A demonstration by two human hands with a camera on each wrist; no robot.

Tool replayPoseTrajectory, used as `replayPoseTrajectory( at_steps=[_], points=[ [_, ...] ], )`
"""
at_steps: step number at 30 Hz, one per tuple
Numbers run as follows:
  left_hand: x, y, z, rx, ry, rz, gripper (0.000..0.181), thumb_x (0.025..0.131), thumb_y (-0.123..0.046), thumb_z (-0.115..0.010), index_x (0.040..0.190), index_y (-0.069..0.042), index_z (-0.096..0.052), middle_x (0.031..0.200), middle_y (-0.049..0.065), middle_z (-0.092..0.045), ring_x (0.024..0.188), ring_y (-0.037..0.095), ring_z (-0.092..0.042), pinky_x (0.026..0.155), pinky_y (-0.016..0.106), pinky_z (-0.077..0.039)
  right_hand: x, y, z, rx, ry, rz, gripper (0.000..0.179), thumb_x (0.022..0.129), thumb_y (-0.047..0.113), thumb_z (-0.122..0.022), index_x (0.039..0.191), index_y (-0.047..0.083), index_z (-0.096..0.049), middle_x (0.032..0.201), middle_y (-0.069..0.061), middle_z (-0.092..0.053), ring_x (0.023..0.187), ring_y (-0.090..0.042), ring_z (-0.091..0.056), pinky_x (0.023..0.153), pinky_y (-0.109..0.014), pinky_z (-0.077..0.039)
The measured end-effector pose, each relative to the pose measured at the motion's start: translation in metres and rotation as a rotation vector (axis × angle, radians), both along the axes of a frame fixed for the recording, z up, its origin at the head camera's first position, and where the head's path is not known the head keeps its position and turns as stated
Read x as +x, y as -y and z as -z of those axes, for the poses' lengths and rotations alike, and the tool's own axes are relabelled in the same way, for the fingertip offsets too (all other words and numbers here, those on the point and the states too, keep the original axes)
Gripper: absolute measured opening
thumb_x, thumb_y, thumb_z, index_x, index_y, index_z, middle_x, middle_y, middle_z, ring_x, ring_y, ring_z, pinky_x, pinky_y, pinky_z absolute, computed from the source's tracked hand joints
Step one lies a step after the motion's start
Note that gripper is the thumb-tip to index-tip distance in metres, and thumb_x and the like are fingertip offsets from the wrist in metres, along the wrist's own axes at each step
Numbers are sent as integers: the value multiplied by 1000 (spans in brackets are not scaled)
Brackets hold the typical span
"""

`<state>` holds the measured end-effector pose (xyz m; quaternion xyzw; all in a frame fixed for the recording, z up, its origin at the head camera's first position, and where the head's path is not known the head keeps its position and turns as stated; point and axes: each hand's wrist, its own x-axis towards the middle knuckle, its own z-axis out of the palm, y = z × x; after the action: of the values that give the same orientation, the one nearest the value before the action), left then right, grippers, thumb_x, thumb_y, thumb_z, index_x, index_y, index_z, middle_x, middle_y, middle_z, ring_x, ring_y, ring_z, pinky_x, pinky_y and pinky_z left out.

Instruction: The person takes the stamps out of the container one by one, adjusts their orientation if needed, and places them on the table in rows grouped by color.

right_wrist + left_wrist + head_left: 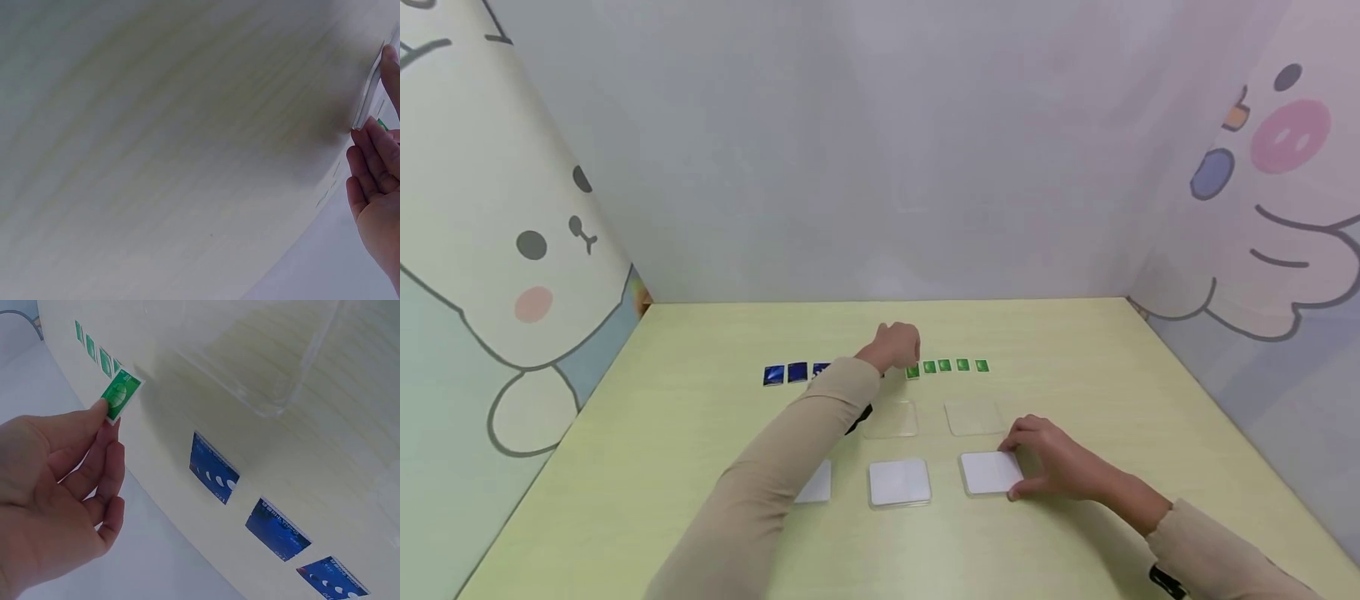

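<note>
My left hand (895, 343) reaches to the back of the table and pinches a green postage stamp (121, 394) between thumb and fingertips, as the left wrist view shows. More green stamps (963, 365) lie in a row to its right; dark blue stamps (773, 376) with pale moon shapes lie to its left. Nearer me, my right hand (1056, 461) grips the right side of a clear plastic case (990, 473) holding something white, thumb at the near corner and fingers at the far one. The right wrist view shows only that case's edge (369, 87).
Another case with white contents (899, 482) sits at the front middle, and a third (817, 483) is partly behind my left sleeve. Two clear plastic pieces (973, 417) lie between the cases and the stamps. Printed cloth walls enclose the table (647, 417).
</note>
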<state>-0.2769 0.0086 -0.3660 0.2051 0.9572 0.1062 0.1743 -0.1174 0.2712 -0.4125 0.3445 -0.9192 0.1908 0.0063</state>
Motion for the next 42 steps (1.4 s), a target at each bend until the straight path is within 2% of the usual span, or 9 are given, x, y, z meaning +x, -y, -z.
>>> replayPoseTrajectory(
  at_steps=[5,12,27,31,37,42],
  points=[
    [-2,-4,2,-16,-30,24,15,93,-8,-60,93,-11,-74,101,1,-74,98,20,-63,112,45,-33,0,-2,0,-5,-7,-2,49,67,48,-86,98,14,-71,96,8,-63,90,-8,-55,81,-30,-51],
    [-2,-7,6,-50,-47,17,14,93,-8,-60,96,-12,-74,103,0,-74,100,19,-62,113,44,-31,0,-3,2,-17,-46,-28,48,67,47,-87,97,13,-70,96,7,-64,89,-7,-55,79,-30,-51],
    [-4,-9,18,-78,-126,36,17,95,-7,-56,95,-13,-72,98,-1,-74,92,16,-62,112,43,-32,-1,-1,2,-20,-26,-18,48,67,47,-86,98,13,-71,96,8,-63,90,-6,-54,80,-28,-51],
    [-7,-7,21,-114,-156,22,16,96,-10,-57,98,-14,-73,102,-2,-73,97,18,-60,110,42,-33,-2,0,2,-12,-21,-16,48,67,47,-86,98,13,-71,96,8,-63,90,-5,-54,80,-28,-51],
    [-9,-1,16,-140,-214,-28,21,96,-14,-56,111,-17,-71,113,-3,-70,106,20,-56,101,37,-37,-5,1,4,0,-14,-18,50,68,49,-85,99,13,-71,97,9,-63,90,-4,-54,81,-28,-51],
    [-8,5,9,-130,-222,-37,23,97,-17,-55,115,-16,-70,116,-2,-70,107,21,-57,100,37,-39,-9,2,5,-9,-32,-30,49,67,47,-86,99,13,-70,96,9,-63,89,-4,-53,79,-28,-51]
  ],
)
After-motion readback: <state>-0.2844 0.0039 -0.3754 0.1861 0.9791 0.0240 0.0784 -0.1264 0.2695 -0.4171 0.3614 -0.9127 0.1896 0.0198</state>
